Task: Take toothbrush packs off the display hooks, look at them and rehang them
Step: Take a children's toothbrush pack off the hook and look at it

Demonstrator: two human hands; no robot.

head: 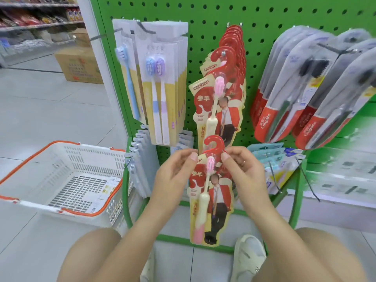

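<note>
At centre frame, the left hand (173,176) and right hand (243,174) pinch a red toothbrush pack (211,192) by its hook, below the row of matching packs (223,88) hanging on the green pegboard (260,17).

- Pegboard (262,15), 12 o'clock: green, dotted with holes.
- Held pack (211,202), 6 o'clock: red and cream, pink-and-cream brush.
- Basket (61,171), 9 o'clock: white, orange rim.
- Colgate packs (317,94), 3 o'clock: grey, red bases.
</note>
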